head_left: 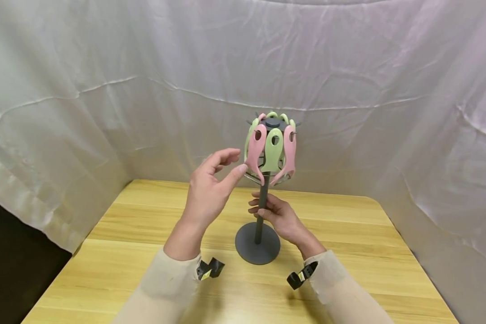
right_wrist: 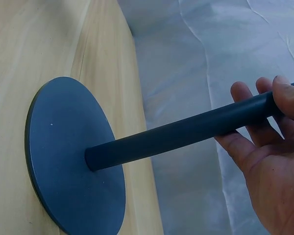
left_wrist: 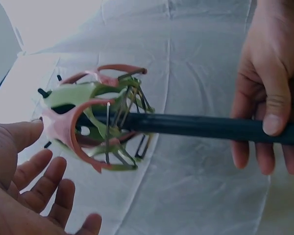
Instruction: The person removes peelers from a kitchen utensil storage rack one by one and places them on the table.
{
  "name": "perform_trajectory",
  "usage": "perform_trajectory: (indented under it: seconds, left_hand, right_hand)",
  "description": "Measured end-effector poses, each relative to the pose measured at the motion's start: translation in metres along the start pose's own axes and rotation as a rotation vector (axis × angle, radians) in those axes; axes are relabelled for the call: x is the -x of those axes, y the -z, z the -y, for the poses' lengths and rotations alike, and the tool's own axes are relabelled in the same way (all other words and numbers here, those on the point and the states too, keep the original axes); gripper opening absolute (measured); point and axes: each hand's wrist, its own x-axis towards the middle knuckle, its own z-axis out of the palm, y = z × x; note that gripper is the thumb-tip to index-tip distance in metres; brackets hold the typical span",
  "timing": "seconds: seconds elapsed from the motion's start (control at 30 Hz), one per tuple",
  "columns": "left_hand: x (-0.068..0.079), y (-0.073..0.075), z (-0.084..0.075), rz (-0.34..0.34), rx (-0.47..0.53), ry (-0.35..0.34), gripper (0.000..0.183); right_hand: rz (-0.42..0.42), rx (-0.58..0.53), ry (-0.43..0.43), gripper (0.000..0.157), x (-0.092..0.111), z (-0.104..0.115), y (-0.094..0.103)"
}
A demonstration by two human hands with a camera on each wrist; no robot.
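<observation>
The dark stand [head_left: 263, 189] is upright on the bench [head_left: 146, 216], roughly at its middle and directly before the person. Its wide round base [head_left: 247, 243] appears to sit flat, presumably the reason so top-heavy a thing can stay up. At the head, under a dark cap [head_left: 272, 122], pink pieces [head_left: 255, 150] and green pieces [head_left: 273, 158] hang in a ring, at least some with a dark peg through the upper hole; spaced around the pole, they likely balance one another. Each splits into two prongs lower down, and thin metal parts show among their lower ends.

The right hand [head_left: 281, 218] has its grip on the pole below that ring — thumb on the near side, fingers behind — which looks like a light steadying pinch rather than a lift. The left hand [head_left: 208, 191] grips nothing: its fingers are loosely spread beside the ring, the thumb tip at the edge of a pink piece, though whether it touches I cannot tell.

Light sleeves [head_left: 166, 276] end at the wrists, where black straps [head_left: 204, 270] carry small devices, set there perhaps to face each hand's work. The bench is pale, striped wood with rounded far corners. Creased, silvery-white sheeting [head_left: 308, 58] walls it in — probably to give a plain background — and a dark gap [head_left: 16, 252] shows at the lower left.
</observation>
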Motion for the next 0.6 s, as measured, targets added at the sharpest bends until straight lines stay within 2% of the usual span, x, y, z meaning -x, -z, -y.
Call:
perform_trajectory:
  seconds: [0.27, 0.47, 0.6]
  left_hand:
    - [-0.008, -0.009, -0.014, -0.05, -0.058, -0.038, 0.034]
    - [-0.009, -0.016, -0.02, -0.085, -0.175, -0.097, 0.034]
    - [-0.009, -0.019, -0.021, -0.093, -0.232, -0.107, 0.036]
  right_hand:
    - [-0.007, 0.003, -0.004, 0.042, 0.0, 0.001, 0.0]
    - [-0.014, 0.009, -0.026, 0.042, 0.0, 0.001, -0.001]
    - [-0.015, 0.01, -0.026, 0.042, 0.001, 0.0, -0.001]
